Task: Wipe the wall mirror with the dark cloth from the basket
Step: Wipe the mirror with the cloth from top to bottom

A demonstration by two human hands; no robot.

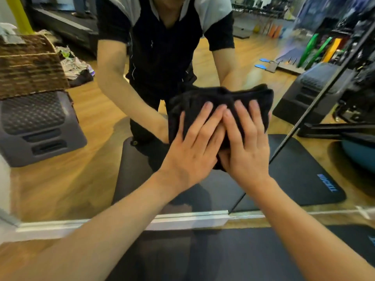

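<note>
Dark cloth (219,98) mostly covered by left hand (190,151) & right hand (246,147); basket (28,63) cut off at left edge.

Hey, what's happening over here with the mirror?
A person is wiping the wall mirror. Both hands, the left hand and the right hand, press a bunched dark cloth flat against the glass, fingers straight and partly overlapping. A woven basket shows at the left, sitting on a grey step.
</note>
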